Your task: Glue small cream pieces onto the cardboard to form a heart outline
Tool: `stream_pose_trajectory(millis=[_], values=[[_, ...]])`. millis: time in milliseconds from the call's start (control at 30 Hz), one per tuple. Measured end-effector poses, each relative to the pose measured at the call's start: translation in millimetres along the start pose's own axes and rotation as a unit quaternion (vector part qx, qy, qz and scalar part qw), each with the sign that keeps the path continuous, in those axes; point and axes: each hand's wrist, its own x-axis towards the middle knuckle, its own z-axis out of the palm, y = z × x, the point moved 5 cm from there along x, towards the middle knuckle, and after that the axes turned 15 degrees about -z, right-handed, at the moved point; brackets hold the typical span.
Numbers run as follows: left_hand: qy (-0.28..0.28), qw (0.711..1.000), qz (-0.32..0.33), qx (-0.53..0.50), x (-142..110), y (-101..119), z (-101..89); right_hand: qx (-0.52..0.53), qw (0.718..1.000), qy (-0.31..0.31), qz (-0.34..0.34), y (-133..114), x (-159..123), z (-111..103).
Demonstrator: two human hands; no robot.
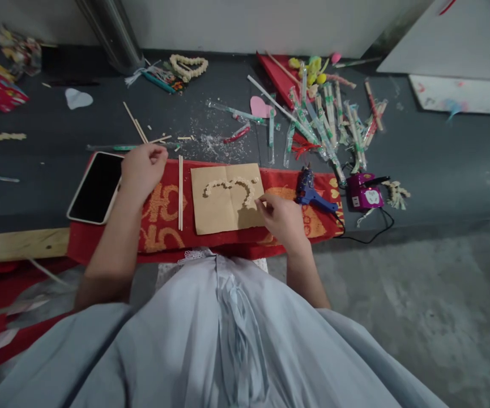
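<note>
A sheet of folded brown paper (pixel 228 218) lies on a red towel (pixel 166 241) with orange patterns. On the paper, a curved row of small pale pieces (pixel 239 182) forms part of an outline. My right hand (pixel 285 221) is at the paper's right edge, its fingers pinched near the lower end of the row; what they hold, if anything, is too small to make out. Over the phone's (pixel 98 187) right edge, my left hand (pixel 143 169) is closed, thumb against fingers, and any content is hidden. Two wooden chopsticks (pixel 180 192) lie between that hand and the paper.
A blue glue gun (pixel 308 190) rests on the towel at right, beside a purple box (pixel 364 191) and a black cable (pixel 374 241). Several wrapped chopsticks (pixel 329 122) are heaped behind. A heart-shaped frame (pixel 188 67) lies at the back near a metal pole (pixel 115 37).
</note>
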Motion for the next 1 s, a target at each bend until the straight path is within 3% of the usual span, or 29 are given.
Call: stream_pose_trajectory(millis=[67, 133, 333, 500, 733, 1000], values=[[0.006, 0.994, 0.011, 0.106, -18, -1, -4.2, 0.008, 1.0, 0.005, 0.009, 5, -3, 2], [0.002, 0.989, 0.028, 0.143, -39, -1, -5.2, 0.017, 1.0, 0.005, 0.019, 8, -7, 6], [-0.042, 0.971, 0.139, 0.189, -103, -13, 8.5, 0.056, 0.998, 0.016, 0.028, 10, -21, 19], [-0.118, 0.931, 0.263, 0.222, -147, -17, 20.1, 0.067, 0.997, 0.006, -0.035, 4, -32, 25], [-0.126, 0.889, 0.349, 0.269, -169, -13, 27.7, 0.037, 0.996, 0.0, -0.078, -1, -35, 32], [-0.099, 0.892, 0.353, 0.267, -176, -8, 21.8, 0.024, 0.994, 0.004, -0.106, -9, -36, 31]])
